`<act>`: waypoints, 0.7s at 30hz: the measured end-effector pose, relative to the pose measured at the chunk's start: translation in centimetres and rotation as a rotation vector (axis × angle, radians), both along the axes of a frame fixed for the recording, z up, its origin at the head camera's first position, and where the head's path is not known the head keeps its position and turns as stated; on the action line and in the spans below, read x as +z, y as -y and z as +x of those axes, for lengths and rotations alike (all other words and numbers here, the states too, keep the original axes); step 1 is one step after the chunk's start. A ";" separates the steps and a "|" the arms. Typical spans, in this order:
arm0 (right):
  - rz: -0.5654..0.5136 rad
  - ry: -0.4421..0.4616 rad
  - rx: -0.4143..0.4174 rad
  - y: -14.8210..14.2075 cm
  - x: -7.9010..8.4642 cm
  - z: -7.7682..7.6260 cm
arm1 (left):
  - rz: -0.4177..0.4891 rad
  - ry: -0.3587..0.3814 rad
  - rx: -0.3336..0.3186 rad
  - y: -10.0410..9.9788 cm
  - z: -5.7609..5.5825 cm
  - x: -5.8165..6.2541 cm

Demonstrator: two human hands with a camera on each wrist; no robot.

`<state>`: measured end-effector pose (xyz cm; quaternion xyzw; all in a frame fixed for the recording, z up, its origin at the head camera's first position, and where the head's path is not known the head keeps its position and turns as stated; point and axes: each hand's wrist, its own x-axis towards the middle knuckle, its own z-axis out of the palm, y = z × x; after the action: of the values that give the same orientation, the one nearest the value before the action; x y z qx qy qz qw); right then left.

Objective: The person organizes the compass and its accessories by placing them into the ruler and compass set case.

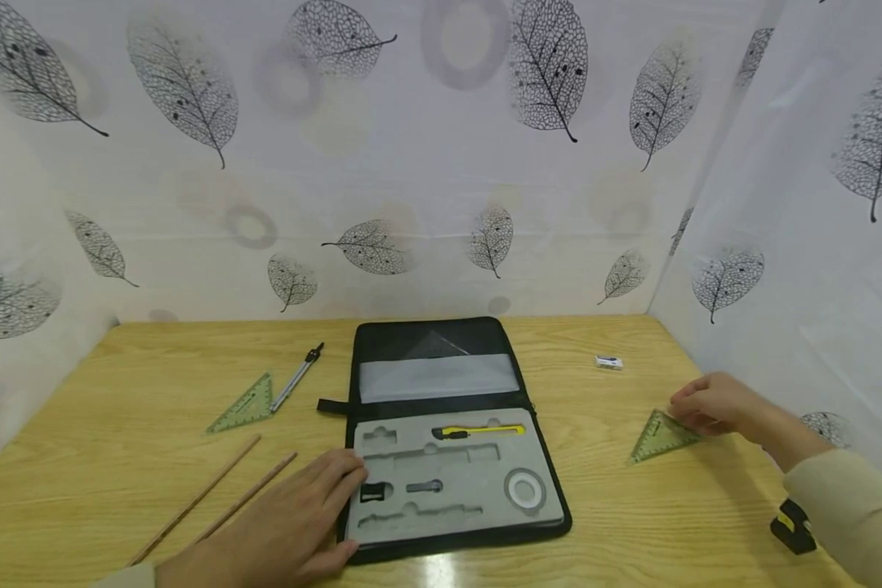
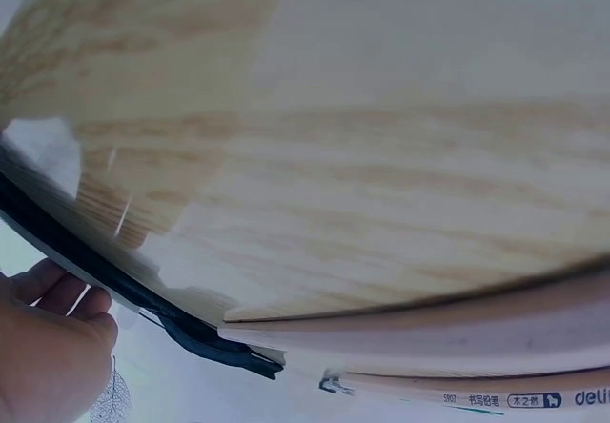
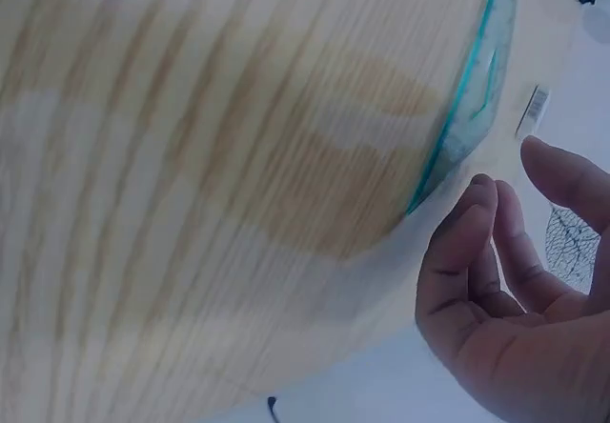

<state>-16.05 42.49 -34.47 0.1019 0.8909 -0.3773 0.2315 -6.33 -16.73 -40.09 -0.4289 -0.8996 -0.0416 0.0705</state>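
An unzipped black case lies spread out in the middle, its grey tray facing up. In the tray's slots sit a yellow utility knife, a black sharpener, a small grey piece and a white ring-shaped roll. My left hand rests on the case's left edge, fingers on the tray's border and thumb by the near corner. To the right, my right hand is at the right corner of a green set square. The right wrist view shows its thumb apart from the fingers.
Left of the case lie another green set square, a compass and two wooden pencils. A small eraser lies at the back right. By the right sleeve stands a black-and-yellow object. Leaf-patterned curtains border the table.
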 end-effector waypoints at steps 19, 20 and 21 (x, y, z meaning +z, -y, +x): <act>0.243 -0.112 0.197 -0.2 -0.9 0.0 | -0.023 0.039 0.013 -0.2 0.1 0.4; 0.253 -0.119 0.209 -0.2 -0.9 -0.1 | -0.024 0.042 0.014 -0.2 0.1 0.4; 0.264 -0.126 0.224 -0.1 -0.9 -0.1 | -0.025 0.045 0.014 -0.2 0.1 0.4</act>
<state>-16.12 42.63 -35.35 0.0078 0.9512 -0.2346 0.2003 -6.20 -16.51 -39.70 -0.4226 -0.9043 -0.0394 0.0454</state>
